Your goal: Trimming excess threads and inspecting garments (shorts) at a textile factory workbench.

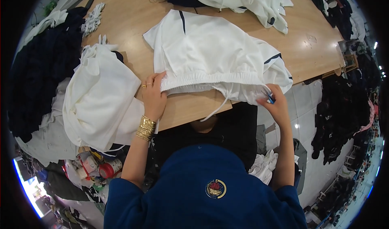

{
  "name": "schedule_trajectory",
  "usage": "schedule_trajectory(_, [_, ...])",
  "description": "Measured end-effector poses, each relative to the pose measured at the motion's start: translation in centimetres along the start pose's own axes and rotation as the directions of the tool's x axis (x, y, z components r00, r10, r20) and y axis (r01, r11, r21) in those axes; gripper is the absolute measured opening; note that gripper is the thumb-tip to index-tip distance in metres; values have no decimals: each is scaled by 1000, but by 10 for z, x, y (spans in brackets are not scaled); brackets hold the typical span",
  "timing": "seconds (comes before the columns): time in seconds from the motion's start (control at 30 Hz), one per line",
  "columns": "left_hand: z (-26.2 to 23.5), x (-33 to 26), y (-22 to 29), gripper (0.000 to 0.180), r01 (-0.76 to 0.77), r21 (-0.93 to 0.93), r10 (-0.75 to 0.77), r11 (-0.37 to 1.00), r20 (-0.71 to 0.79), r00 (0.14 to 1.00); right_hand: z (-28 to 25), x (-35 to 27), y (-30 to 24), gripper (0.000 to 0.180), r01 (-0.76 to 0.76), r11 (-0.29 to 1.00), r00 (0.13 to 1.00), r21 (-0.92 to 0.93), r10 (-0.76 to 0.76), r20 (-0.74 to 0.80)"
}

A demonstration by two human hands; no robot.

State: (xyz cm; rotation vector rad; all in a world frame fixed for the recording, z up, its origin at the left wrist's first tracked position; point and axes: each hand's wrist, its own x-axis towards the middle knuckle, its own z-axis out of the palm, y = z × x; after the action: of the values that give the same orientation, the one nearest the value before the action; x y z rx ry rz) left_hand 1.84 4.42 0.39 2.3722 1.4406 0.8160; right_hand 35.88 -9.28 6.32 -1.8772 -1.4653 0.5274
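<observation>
White shorts (206,46) with dark navy side stripes lie spread on the wooden table, their gathered elastic waistband towards me. A white drawstring (216,108) hangs from the waistband over the table's front edge. My left hand (154,92), wearing a ring and gold bangles, grips the waistband's left end. At its right end, my right hand (274,101) is closed around small blue-handled thread snips (269,95), beside the fabric. The snips' blades are partly blurred, and whether they touch a thread I cannot tell.
More white garments (101,103) are heaped at the left, near a dark navy pile (48,62). Another white and navy heap (243,2) lies at the table's far side. A bundle of white cords (93,19) rests far left. Black garments (338,111) hang beyond the right edge.
</observation>
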Motion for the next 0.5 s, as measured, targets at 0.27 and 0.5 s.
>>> schedule_trajectory(0.27, [-2,2,-1,56,12,-22,-12,1000,11,1000,0,-5,13,24,20,932,921,-362,-158,-356])
schedule_trajectory(0.5, [-8,0,-1,53,1,-48,1,999,26,1000,-14,14,-2,41,-104,953,830,-283,-73,-553])
